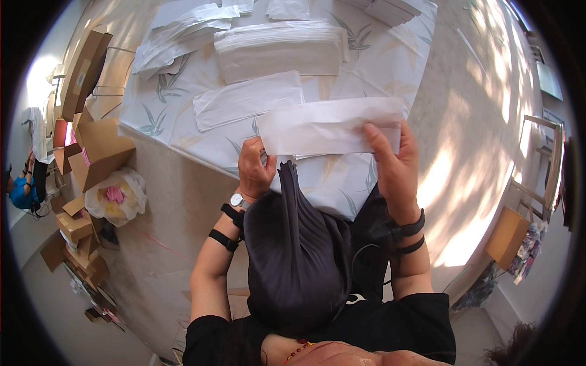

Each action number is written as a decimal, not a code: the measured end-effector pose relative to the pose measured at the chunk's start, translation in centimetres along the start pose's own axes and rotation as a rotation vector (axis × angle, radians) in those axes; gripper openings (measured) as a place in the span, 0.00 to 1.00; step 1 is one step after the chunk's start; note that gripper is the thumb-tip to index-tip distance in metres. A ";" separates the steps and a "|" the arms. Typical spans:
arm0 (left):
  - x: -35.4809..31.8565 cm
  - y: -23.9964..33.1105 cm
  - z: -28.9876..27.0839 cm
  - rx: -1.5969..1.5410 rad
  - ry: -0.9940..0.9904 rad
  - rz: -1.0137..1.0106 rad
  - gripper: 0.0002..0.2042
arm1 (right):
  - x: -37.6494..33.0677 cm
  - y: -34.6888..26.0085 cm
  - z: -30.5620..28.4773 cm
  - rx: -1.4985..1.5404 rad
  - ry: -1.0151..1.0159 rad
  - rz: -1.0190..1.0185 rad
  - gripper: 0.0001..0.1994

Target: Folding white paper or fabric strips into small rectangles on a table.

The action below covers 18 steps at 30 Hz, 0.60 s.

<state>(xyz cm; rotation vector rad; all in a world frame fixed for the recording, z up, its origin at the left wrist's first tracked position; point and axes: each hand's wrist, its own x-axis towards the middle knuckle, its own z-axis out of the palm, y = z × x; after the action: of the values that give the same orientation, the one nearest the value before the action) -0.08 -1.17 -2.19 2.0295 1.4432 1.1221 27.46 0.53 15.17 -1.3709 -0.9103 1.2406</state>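
Observation:
A long, flat piece of folded white paper (323,127) is raised above the near part of the table. At its right end, my right hand (395,160) grips it, with the thumb on top and the fingers behind. My left hand (254,168) is closed, its curled fingers at the paper's lower left corner. Just beyond lies a small pile of similar white papers (247,100), partly covered by the held piece. Farther back sits a thick stack of white folded papers (278,55). Dark gathered cloth (299,244) rises between my forearms, its peak close to my left hand.
A leaf-patterned cloth covers the table (152,116). More loose white papers (183,39) lie at its far left, and white boxes (390,11) at its far right. Cardboard boxes (101,149) and a plastic bag (116,196) stand left. A wooden chair (546,165) is at right.

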 end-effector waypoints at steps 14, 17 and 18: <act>0.2 1.2 -0.6 0.092 -0.001 0.137 0.21 | 1.6 7.8 -7.2 -0.144 0.146 0.050 0.14; 0.0 1.3 -0.4 0.109 -0.018 0.121 0.23 | 2.0 9.4 -8.0 -0.203 0.165 0.039 0.13; 0.1 1.3 -0.3 0.112 -0.021 0.120 0.23 | 2.0 10.0 -8.3 -0.213 0.173 0.044 0.13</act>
<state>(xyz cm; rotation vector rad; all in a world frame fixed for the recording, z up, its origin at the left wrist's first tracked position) 0.48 -1.67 -1.03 2.2252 1.4197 1.0852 34.92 -0.97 4.48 -1.6476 -0.9145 1.0610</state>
